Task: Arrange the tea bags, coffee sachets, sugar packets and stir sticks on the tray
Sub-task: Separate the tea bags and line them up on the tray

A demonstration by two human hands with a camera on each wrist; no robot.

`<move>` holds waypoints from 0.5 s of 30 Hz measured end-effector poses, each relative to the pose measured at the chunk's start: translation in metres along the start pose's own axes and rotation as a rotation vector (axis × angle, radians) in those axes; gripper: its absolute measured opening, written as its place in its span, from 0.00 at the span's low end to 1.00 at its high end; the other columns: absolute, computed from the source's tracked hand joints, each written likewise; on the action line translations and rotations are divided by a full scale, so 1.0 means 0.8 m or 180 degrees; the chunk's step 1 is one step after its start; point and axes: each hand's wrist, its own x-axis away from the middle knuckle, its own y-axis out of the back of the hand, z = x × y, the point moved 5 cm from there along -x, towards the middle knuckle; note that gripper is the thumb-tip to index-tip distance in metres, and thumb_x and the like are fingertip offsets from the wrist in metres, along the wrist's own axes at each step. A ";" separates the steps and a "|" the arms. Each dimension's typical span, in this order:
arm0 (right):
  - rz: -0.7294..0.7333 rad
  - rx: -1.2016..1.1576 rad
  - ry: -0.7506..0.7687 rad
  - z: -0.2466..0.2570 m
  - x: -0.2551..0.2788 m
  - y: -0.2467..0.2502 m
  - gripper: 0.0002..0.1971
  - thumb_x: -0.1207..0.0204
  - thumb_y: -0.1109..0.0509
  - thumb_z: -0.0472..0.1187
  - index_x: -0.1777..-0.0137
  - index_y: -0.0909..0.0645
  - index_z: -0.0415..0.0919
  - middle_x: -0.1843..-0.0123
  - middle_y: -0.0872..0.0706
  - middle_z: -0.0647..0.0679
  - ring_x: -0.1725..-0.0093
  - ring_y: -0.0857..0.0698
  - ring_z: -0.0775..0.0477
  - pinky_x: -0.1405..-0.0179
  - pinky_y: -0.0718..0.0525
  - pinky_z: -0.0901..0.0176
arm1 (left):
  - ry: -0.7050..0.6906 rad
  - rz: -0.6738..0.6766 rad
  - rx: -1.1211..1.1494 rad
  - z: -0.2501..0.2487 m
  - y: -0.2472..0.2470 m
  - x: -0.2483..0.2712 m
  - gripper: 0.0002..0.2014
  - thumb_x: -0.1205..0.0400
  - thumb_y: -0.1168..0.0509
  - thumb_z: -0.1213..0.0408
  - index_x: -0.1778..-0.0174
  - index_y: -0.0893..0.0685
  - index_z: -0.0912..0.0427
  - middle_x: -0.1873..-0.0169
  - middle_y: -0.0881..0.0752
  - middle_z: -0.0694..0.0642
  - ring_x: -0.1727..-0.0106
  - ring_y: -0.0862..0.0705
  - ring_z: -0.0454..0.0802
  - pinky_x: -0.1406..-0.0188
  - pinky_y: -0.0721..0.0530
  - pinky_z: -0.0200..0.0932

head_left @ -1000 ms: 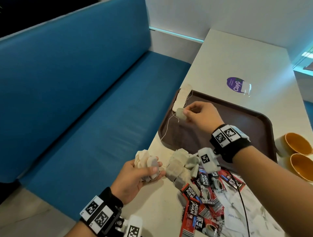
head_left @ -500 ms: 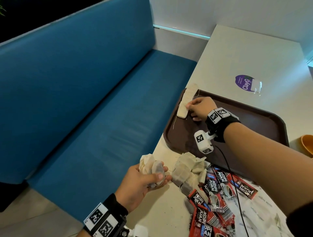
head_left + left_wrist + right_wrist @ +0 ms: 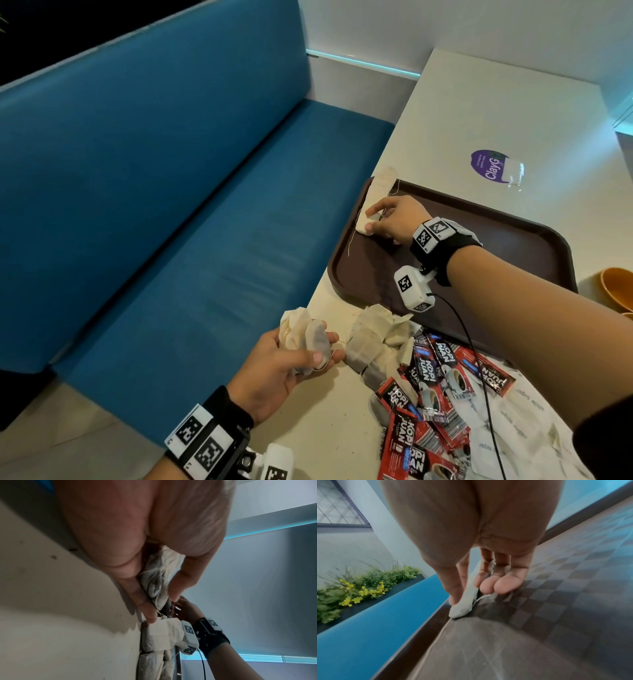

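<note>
My left hand [image 3: 274, 370] grips a bunch of tea bags [image 3: 305, 339] over the table's [image 3: 322, 425] near edge. Just right of it lie loose tea bags [image 3: 373, 339], then coffee sachets [image 3: 428, 373] and sugar packets [image 3: 513, 435]. On the brown tray [image 3: 513, 246], my right hand [image 3: 394, 221] pinches one tea bag [image 3: 363, 228] down at its left rim.

tray [image 3: 513, 246] on table [image 3: 479, 102], tea bags [image 3: 375, 337] heaped before it, coffee sachets [image 3: 428, 387] right of those, bench [image 3: 171, 205] left

A blue bench [image 3: 164, 192] runs beside a white table [image 3: 513, 113], under pale walls [image 3: 445, 24].
</note>
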 end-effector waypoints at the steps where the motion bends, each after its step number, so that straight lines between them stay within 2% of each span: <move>1: -0.0027 -0.0132 0.0025 0.003 0.007 0.004 0.12 0.28 0.16 0.45 0.46 0.10 0.50 0.57 0.12 0.44 0.59 0.13 0.45 0.52 0.12 0.48 | -0.0014 -0.0011 -0.0024 0.000 0.000 0.000 0.32 0.34 0.26 0.79 0.32 0.22 0.77 0.39 0.12 0.75 0.39 0.11 0.75 0.45 0.10 0.55; 3: -0.0155 -0.0348 0.0116 0.011 0.023 0.014 0.09 0.25 0.18 0.44 0.46 0.10 0.49 0.60 0.12 0.45 0.62 0.14 0.48 0.53 0.14 0.50 | -0.0051 -0.0075 -0.0067 0.001 0.000 0.000 0.30 0.33 0.28 0.80 0.32 0.22 0.78 0.40 0.12 0.75 0.41 0.11 0.75 0.45 0.09 0.54; 5: -0.0278 -0.0478 0.0238 0.024 0.051 0.023 0.07 0.24 0.20 0.43 0.47 0.10 0.49 0.64 0.14 0.49 0.64 0.15 0.53 0.54 0.15 0.53 | -0.0101 -0.0120 -0.0098 0.000 -0.002 0.001 0.29 0.32 0.28 0.79 0.33 0.22 0.78 0.41 0.11 0.75 0.41 0.10 0.74 0.45 0.09 0.54; 8: -0.0103 -0.0740 0.0389 0.048 0.108 0.019 0.04 0.23 0.21 0.40 0.50 0.09 0.48 0.67 0.15 0.54 0.70 0.18 0.60 0.60 0.17 0.58 | -0.0182 -0.0199 -0.0058 0.001 -0.003 0.002 0.22 0.25 0.29 0.81 0.34 0.20 0.78 0.42 0.11 0.76 0.42 0.10 0.73 0.45 0.08 0.53; 11: 0.0294 -0.0901 0.0520 0.070 0.171 0.002 0.04 0.24 0.21 0.37 0.50 0.09 0.44 0.63 0.11 0.53 0.70 0.17 0.63 0.63 0.17 0.66 | -0.0182 -0.0285 -0.0040 0.001 -0.003 0.004 0.14 0.18 0.33 0.83 0.37 0.18 0.80 0.43 0.11 0.76 0.43 0.09 0.72 0.49 0.08 0.50; 13: 0.0603 -0.0661 0.0603 0.075 0.198 -0.014 0.06 0.24 0.20 0.40 0.49 0.09 0.48 0.57 0.08 0.52 0.67 0.13 0.59 0.63 0.14 0.63 | -0.0177 -0.0369 0.0031 0.001 -0.002 0.005 0.14 0.20 0.31 0.82 0.38 0.18 0.82 0.50 0.10 0.73 0.47 0.09 0.69 0.51 0.08 0.52; 15: 0.0861 -0.0535 0.0612 0.074 0.216 -0.031 0.10 0.24 0.19 0.43 0.44 0.10 0.50 0.50 0.08 0.52 0.65 0.10 0.53 0.65 0.11 0.61 | -0.0206 -0.0429 0.0062 0.000 0.001 0.006 0.19 0.24 0.24 0.79 0.39 0.17 0.83 0.57 0.13 0.73 0.46 0.13 0.72 0.47 0.08 0.60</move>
